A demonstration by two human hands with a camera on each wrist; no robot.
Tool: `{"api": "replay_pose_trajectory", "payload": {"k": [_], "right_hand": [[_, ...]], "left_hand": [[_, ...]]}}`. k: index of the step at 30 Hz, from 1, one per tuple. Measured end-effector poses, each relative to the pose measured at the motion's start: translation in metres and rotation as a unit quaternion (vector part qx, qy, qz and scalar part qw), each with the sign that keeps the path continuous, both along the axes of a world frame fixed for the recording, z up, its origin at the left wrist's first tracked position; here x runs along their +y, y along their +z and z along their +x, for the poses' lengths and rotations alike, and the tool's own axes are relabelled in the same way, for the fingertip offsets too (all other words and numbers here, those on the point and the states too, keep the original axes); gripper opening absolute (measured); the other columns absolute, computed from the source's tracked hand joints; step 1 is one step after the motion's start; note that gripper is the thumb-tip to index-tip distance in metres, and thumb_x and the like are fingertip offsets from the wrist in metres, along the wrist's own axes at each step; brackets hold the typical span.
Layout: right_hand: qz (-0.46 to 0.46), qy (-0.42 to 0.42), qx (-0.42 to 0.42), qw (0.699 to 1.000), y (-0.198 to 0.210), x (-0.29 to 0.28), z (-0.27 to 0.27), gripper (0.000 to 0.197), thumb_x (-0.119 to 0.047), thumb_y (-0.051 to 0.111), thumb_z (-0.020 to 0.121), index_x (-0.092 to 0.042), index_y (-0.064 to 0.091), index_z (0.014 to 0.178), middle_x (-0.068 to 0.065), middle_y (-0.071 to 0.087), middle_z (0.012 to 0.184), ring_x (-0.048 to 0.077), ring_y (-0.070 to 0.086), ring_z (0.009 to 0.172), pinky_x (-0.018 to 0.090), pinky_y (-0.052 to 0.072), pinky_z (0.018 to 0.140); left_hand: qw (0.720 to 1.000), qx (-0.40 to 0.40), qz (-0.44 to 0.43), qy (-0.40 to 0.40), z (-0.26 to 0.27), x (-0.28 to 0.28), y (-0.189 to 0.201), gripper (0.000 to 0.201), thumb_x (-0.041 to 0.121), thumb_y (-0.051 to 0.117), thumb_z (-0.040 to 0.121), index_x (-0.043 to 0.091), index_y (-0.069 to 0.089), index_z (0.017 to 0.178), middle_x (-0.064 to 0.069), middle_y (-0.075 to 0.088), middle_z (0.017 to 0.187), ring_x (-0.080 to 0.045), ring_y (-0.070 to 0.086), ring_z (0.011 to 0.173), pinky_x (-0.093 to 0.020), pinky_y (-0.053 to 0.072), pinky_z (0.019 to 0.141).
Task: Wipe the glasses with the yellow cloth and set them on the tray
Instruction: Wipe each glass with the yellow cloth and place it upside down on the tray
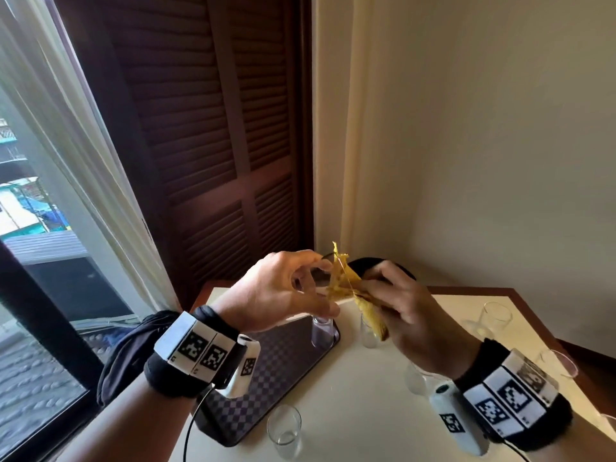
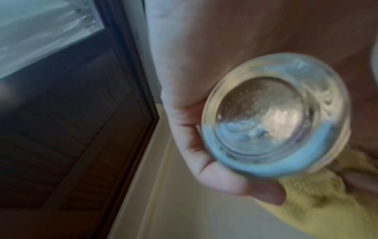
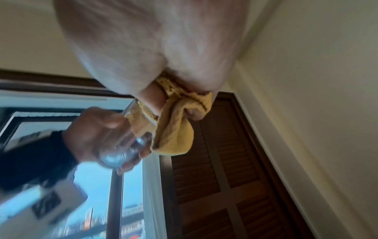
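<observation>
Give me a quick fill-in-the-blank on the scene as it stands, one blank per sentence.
1. The left hand grips a ____.
2. The right hand holds the ____ cloth.
3. One glass already stands on the checkered ____.
4. The cloth is pushed ____ the held glass's mouth.

Missing words: glass; yellow; tray; into

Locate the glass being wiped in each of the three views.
Head: the glass at centre, mostly hidden between both hands.
Left wrist: centre-right, base toward the camera.
Right wrist: centre-left, in the far hand.
Shared landmark: the yellow cloth at its mouth.
</observation>
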State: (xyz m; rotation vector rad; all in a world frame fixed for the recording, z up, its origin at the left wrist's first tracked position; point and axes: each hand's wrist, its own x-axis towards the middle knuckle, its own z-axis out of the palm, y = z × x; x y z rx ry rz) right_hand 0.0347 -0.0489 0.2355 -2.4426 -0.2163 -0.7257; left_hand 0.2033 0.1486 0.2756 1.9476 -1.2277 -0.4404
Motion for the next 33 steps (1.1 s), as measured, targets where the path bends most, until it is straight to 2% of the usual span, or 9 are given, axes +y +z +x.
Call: {"api": "replay_pose_trajectory", "payload": {"k": [3, 7, 10, 13, 15, 20, 27, 30, 33], "right_hand": [[0.291, -0.109, 0.039, 0.950, -0.001, 0.005, 0.000, 0.023, -0.023, 0.054, 0.097, -0.026, 0.076, 0.105, 0.001, 0.069, 0.102, 0.020, 0.065, 0.099, 0.036, 0.052, 0.085], [0.656, -0.099, 0.135, 0.736, 0.007, 0.038, 0.004, 0.027, -0.006, 0.052, 0.100, -0.013, 0.078, 0.099, 0.012, 0.078, 0.093, 0.028, 0.075, 0.081, 0.037, 0.059, 0.072], [0.779, 0.015, 0.111, 0.617, 0.018, 0.053, 0.003, 0.041, -0.022, 0.050, 0.096, 0.003, 0.077, 0.115, 0.030, 0.073, 0.120, 0.041, 0.071, 0.105, 0.055, 0.048, 0.110], [0.819, 0.036, 0.097, 0.565, 0.014, 0.055, 0.005, 0.051, -0.036, 0.044, 0.105, 0.000, 0.076, 0.119, 0.030, 0.072, 0.125, 0.042, 0.076, 0.102, 0.053, 0.062, 0.090], [0.821, 0.025, 0.111, 0.560, 0.010, 0.055, 0.005, 0.048, -0.032, 0.043, 0.107, -0.001, 0.076, 0.121, 0.028, 0.073, 0.124, 0.040, 0.078, 0.103, 0.049, 0.067, 0.077], [0.819, 0.016, 0.105, 0.563, 0.011, 0.052, 0.010, 0.046, -0.034, 0.040, 0.110, -0.007, 0.070, 0.132, 0.024, 0.072, 0.130, 0.041, 0.070, 0.120, 0.052, 0.063, 0.091], [0.812, 0.004, 0.162, 0.561, 0.005, 0.053, 0.006, 0.045, -0.024, 0.038, 0.110, -0.002, 0.074, 0.126, 0.025, 0.073, 0.126, 0.038, 0.076, 0.106, 0.047, 0.067, 0.080], [0.772, -0.023, 0.159, 0.615, 0.003, 0.055, -0.003, 0.037, -0.024, 0.042, 0.112, -0.009, 0.071, 0.129, 0.019, 0.077, 0.122, 0.035, 0.075, 0.110, 0.039, 0.067, 0.079], [0.643, -0.107, 0.038, 0.757, 0.005, 0.052, -0.004, 0.033, -0.032, 0.045, 0.111, -0.018, 0.074, 0.117, -0.002, 0.082, 0.106, 0.020, 0.079, 0.097, 0.033, 0.063, 0.072]], "left_hand": [[0.972, 0.157, -0.170, 0.049, -0.004, -0.001, -0.008, 0.069, 0.030, 0.097, 0.071, 0.018, 0.062, 0.129, -0.013, 0.081, 0.095, -0.026, 0.076, 0.084, -0.051, 0.059, 0.080], [0.901, 0.261, -0.341, 0.066, -0.025, -0.019, -0.014, 0.070, 0.001, 0.089, 0.072, 0.008, 0.049, 0.129, -0.032, 0.074, 0.112, -0.043, 0.077, 0.095, -0.050, 0.065, 0.082], [0.892, 0.281, -0.351, 0.040, -0.044, -0.033, -0.031, 0.072, -0.005, 0.085, 0.076, 0.007, 0.043, 0.133, -0.040, 0.065, 0.126, -0.045, 0.075, 0.102, -0.050, 0.067, 0.082], [0.902, 0.291, -0.319, 0.025, -0.048, -0.033, -0.041, 0.070, -0.004, 0.086, 0.077, 0.009, 0.045, 0.133, -0.037, 0.068, 0.120, -0.040, 0.077, 0.100, -0.046, 0.065, 0.083], [0.915, 0.237, -0.322, 0.044, -0.044, -0.032, -0.043, 0.070, -0.001, 0.089, 0.076, 0.012, 0.052, 0.134, -0.025, 0.073, 0.116, -0.034, 0.079, 0.104, -0.044, 0.066, 0.089], [0.894, 0.184, -0.392, 0.112, -0.052, -0.040, -0.041, 0.066, 0.001, 0.091, 0.071, 0.012, 0.061, 0.129, -0.007, 0.078, 0.111, -0.028, 0.078, 0.103, -0.035, 0.065, 0.087], [0.950, 0.119, -0.287, 0.039, -0.043, -0.027, -0.039, 0.072, 0.009, 0.103, 0.070, 0.021, 0.067, 0.130, -0.011, 0.079, 0.109, -0.032, 0.079, 0.103, -0.054, 0.065, 0.093], [0.939, 0.085, -0.321, 0.089, -0.036, -0.027, -0.040, 0.067, 0.010, 0.102, 0.071, 0.020, 0.064, 0.125, -0.009, 0.075, 0.102, -0.021, 0.076, 0.091, -0.035, 0.064, 0.080], [0.899, 0.178, -0.351, 0.193, -0.027, -0.032, -0.036, 0.057, 0.019, 0.100, 0.075, 0.016, 0.058, 0.114, -0.012, 0.074, 0.091, -0.018, 0.072, 0.073, -0.034, 0.065, 0.067]]}}
